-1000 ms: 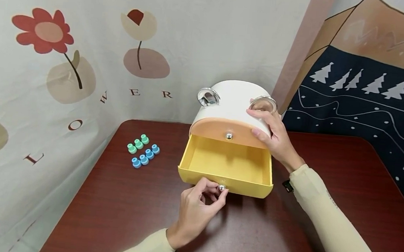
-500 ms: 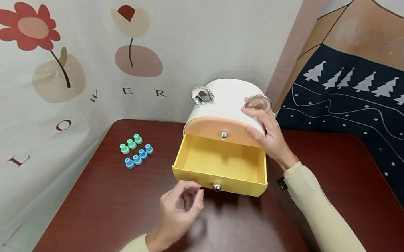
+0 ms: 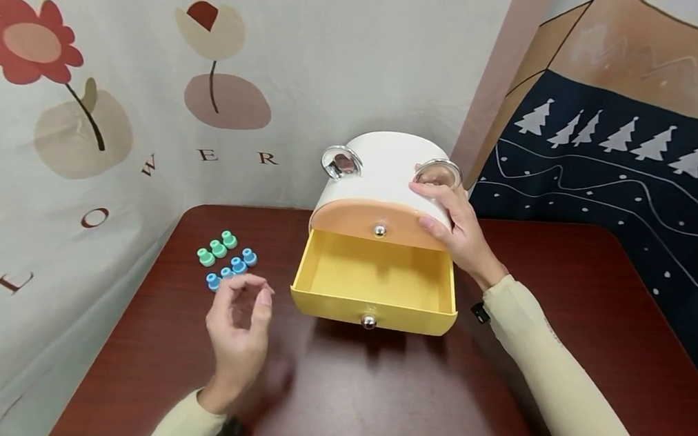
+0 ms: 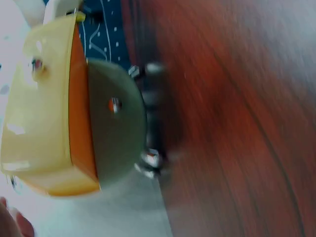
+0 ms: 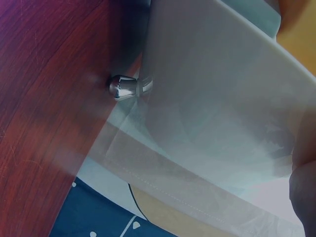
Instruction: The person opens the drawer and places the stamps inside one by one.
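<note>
A small white drawer box stands at the back of the table, with an orange upper drawer closed and a yellow lower drawer pulled out with nothing in it. My right hand grips the box's right shoulder, thumb on the front edge and fingers over the top by a round silver ear. Left of the box, my left hand holds nothing; its fingers are loosely curved. Its fingertips partly overlap the blue peg-like pieces in the head view; contact cannot be told. Green pieces of the same shape lie behind them.
The dark red-brown table runs up to a printed cloth backdrop. In the right wrist view a silver foot shows under the box. The left wrist view is blurred and shows the drawer box sideways.
My left hand has let go of the yellow drawer's silver knob and moved left toward the blue pieces. The right hand keeps its hold on the box, and the drawer stays out.
</note>
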The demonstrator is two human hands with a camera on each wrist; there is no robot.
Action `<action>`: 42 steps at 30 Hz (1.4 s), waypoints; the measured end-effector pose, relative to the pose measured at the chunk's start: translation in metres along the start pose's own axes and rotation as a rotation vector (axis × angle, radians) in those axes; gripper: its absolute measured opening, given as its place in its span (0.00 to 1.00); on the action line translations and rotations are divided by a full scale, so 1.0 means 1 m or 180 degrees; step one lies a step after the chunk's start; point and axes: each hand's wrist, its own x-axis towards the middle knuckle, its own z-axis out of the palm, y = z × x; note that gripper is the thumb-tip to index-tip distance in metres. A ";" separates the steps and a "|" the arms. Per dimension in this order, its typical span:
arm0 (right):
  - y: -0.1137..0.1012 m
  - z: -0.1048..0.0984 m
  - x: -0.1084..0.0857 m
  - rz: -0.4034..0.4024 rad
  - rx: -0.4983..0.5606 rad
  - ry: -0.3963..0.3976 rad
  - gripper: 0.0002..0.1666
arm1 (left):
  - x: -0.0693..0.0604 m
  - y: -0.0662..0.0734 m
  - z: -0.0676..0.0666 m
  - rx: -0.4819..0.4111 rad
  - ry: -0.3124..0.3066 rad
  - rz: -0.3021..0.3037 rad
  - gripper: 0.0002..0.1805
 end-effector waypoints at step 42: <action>-0.001 0.000 0.000 -0.0028 0.0128 0.0019 0.30 | 0.025 -0.075 -0.104 0.2187 -0.0025 -0.2588 0.14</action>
